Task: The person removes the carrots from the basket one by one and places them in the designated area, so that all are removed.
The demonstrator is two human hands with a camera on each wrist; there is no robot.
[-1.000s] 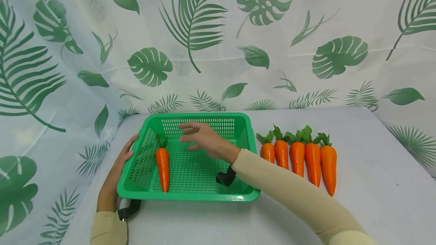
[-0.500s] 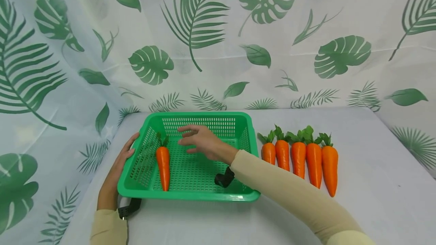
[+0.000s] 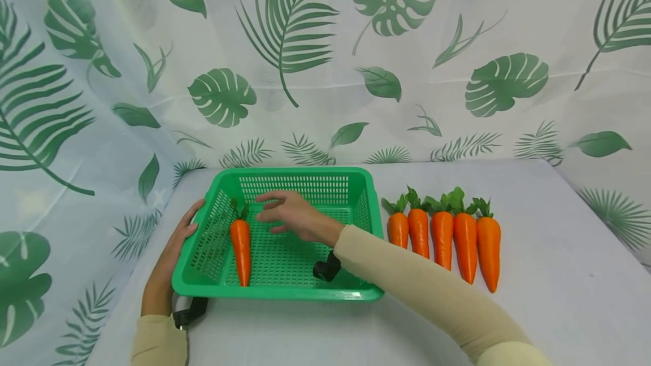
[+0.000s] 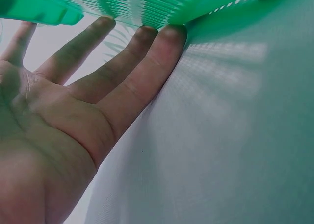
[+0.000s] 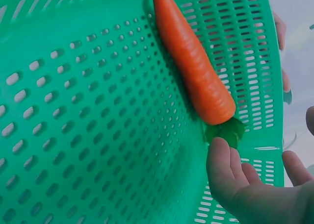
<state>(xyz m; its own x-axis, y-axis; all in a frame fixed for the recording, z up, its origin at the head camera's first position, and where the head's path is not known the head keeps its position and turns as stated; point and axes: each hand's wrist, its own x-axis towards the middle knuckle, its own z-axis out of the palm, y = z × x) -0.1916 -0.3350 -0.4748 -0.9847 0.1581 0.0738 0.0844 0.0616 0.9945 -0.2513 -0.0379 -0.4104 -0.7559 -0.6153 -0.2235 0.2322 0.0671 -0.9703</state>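
Note:
A green plastic basket [image 3: 285, 291] with slotted walls stands on the table, and one orange carrot with leafy green top [image 3: 241, 250] lies along its left side. My left hand [image 3: 175, 242] is at the basket's left wall from outside; in the left wrist view the fingers of this hand [image 4: 88, 106] reach out straight, tips right at the green wall. Over the inside of the basket hovers my right hand [image 3: 294, 216], holding nothing, with fingers spread toward the carrot. In the right wrist view its fingertips [image 5: 219, 150] overlap the leaves of that carrot [image 5: 196, 62].
To the right of the basket lies a row of several carrots [image 3: 465, 244], leaves pointing away; my right sleeve [image 3: 407, 275] crosses in front of some of them. A white curtain with green leaf prints [image 3: 315, 117] hangs behind the table [image 3: 559, 253].
My right hand has drifted slightly left over the basket, toward the carrot inside. My left hand, the basket and the carrots have stayed in place.

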